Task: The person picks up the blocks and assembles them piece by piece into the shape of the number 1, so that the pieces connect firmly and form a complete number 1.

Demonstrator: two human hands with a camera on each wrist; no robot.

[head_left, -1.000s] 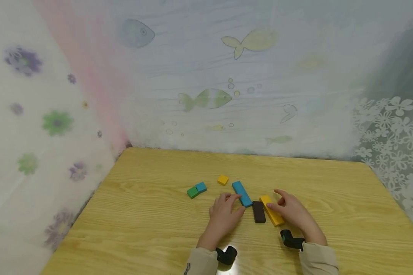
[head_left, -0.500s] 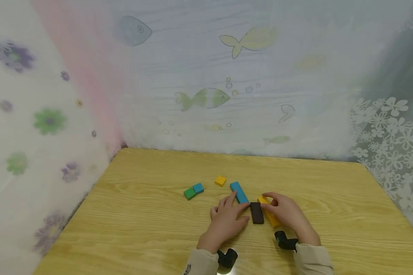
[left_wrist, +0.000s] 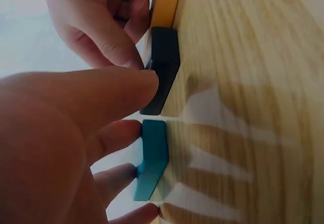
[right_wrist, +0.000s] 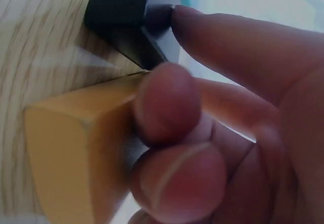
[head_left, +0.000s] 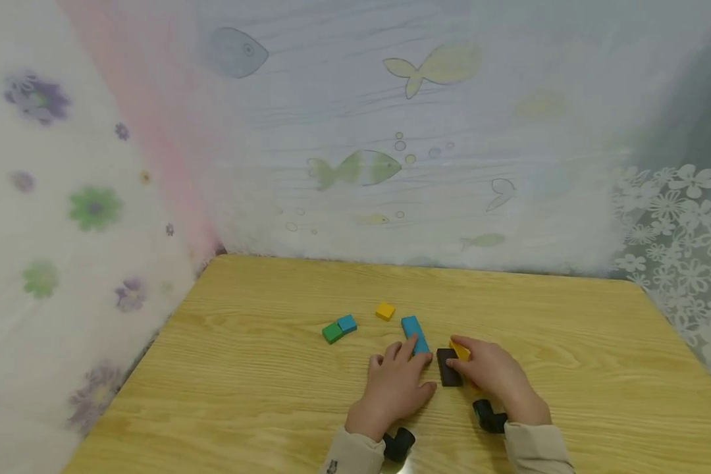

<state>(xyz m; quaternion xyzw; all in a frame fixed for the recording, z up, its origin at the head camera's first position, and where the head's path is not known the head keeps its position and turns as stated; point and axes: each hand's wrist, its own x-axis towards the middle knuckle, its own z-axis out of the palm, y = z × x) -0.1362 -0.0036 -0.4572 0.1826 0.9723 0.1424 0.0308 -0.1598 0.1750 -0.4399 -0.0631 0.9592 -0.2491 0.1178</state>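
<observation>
My left hand [head_left: 394,392] lies with fingers spread, its fingertips at the long blue block [head_left: 413,332]. In the left wrist view the same blue block [left_wrist: 153,155] has two fingertips right at its upper face, and the thumb overlaps the black block [left_wrist: 164,57]. My right hand [head_left: 500,372] bends over the yellow block [head_left: 461,349], covering most of it. Its thumb tip touches the top of the black block [head_left: 448,368]. Seen from the right wrist, curled fingertips [right_wrist: 169,105] sit right at the yellow block [right_wrist: 61,153]. All three blocks lie on the table.
Farther back on the wooden table [head_left: 243,368] are a green block [head_left: 332,332], a small blue block [head_left: 347,323] against it and a small yellow block [head_left: 385,311]. A patterned curtain [head_left: 355,131] hangs behind the table's far edge.
The right hand has shifted left, its thumb passing from the yellow block onto the black one. The left hand has moved forward to the long blue block, whose near end now sits farther from the black block.
</observation>
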